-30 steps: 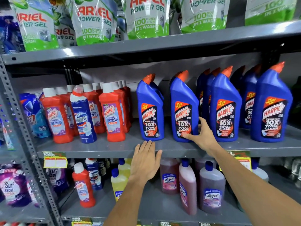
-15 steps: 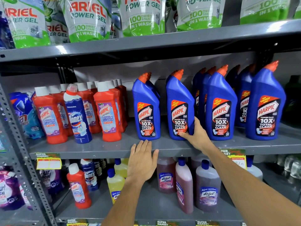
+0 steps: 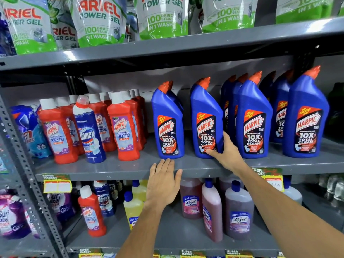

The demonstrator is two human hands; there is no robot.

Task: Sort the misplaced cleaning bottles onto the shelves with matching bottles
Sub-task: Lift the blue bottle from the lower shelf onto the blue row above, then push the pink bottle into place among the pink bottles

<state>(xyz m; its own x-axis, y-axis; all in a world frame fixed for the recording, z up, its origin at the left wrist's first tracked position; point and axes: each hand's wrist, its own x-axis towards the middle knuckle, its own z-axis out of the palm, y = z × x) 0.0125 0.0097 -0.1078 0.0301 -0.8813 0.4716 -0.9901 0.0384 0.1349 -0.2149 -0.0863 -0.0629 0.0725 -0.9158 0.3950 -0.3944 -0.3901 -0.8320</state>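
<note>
My right hand [image 3: 227, 153] grips the lower right side of a blue Harpic toilet cleaner bottle [image 3: 202, 112], the second from the left in the blue row on the middle shelf [image 3: 121, 170]. My left hand [image 3: 163, 183] is open and flat, its fingertips at the shelf's front edge below the first blue bottle [image 3: 167, 123]. A blue-and-white Domex bottle [image 3: 89, 131] stands among the red Harpic bathroom cleaner bottles [image 3: 122, 131]. On the lower shelf a single red Harpic bottle [image 3: 92, 213] stands beside Domex bottles [image 3: 103, 198].
Ariel pouches [image 3: 96, 19] fill the top shelf. Lizol bottles [image 3: 238, 213] and yellow bottles [image 3: 133, 207] stand on the lower shelf under my arms. A perforated grey upright [image 3: 24, 164] borders the left side, with detergent pouches beyond it.
My view has drifted slightly. Both hands stay where they were, the right one still on the same blue bottle.
</note>
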